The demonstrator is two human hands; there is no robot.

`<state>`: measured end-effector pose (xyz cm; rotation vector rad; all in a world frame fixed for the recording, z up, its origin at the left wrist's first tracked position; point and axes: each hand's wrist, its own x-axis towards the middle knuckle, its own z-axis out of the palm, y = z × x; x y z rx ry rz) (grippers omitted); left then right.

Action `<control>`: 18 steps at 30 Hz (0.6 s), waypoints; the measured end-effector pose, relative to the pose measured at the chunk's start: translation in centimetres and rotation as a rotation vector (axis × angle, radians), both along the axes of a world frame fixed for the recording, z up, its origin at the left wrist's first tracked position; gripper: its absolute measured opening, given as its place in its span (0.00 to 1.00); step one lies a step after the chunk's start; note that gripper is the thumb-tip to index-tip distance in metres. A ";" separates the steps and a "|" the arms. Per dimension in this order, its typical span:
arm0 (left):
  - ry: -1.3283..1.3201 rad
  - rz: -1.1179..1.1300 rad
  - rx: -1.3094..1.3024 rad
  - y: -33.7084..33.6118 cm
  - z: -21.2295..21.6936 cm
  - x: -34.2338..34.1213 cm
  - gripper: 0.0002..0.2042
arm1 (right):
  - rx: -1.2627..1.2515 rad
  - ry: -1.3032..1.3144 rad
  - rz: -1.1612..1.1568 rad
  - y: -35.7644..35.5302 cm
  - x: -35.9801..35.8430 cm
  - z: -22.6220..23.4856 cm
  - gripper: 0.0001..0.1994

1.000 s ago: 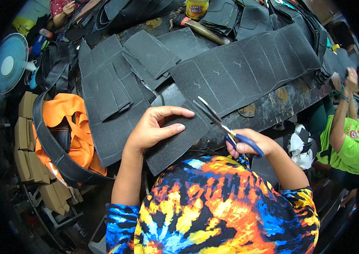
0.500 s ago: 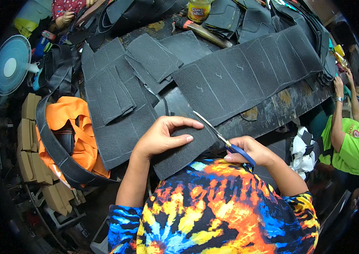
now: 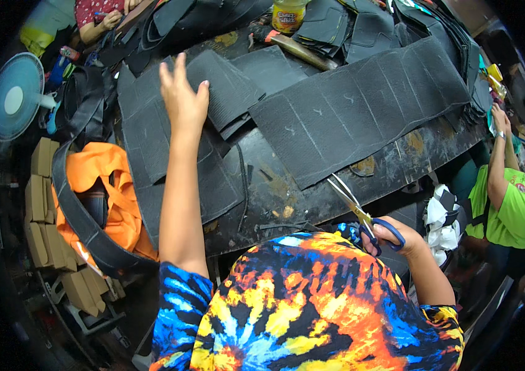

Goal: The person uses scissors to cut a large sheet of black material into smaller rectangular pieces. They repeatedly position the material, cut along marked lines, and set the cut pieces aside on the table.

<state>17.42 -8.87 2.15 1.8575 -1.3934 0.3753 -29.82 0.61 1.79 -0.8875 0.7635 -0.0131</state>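
My left hand (image 3: 185, 96) reaches far forward over the left side of the table, its fingers spread and empty. Beneath and around it lie dark grey sheet pieces (image 3: 142, 133). Beside it, to the right, is a stack of cut pieces (image 3: 228, 86). My right hand (image 3: 395, 234) holds scissors (image 3: 361, 213) with blue handles near the table's front edge. Their blades are parted, pointing forward and left, with nothing between them. Just beyond the tips stretches a long dark sheet (image 3: 361, 111) marked with pale cross lines.
An orange bag (image 3: 98, 164) with a black strap hangs at the left, near a blue fan (image 3: 15, 96). A yellow-labelled jar (image 3: 288, 15), a hammer (image 3: 303, 49) and more dark pieces lie at the back. A co-worker in green (image 3: 510, 201) stands at the right; another person's hand (image 3: 111, 20) shows top left.
My left hand has moved forward and left from the near sheet piece and opened. That piece is gone from the front edge. The scissors have drawn back right, blades wider apart.
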 end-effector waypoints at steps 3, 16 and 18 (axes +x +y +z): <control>0.194 -0.159 -0.095 3.8 0.2 -3.7 0.21 | 0.019 0.016 -0.084 0.3 1.0 -0.4 0.22; 1.512 -0.729 0.208 8.7 -3.1 -17.1 0.31 | -0.271 0.072 -0.020 0.4 2.6 0.7 0.17; 1.458 -0.691 0.198 8.6 -3.4 -17.4 0.29 | -0.232 -0.004 -0.050 0.4 2.7 0.7 0.18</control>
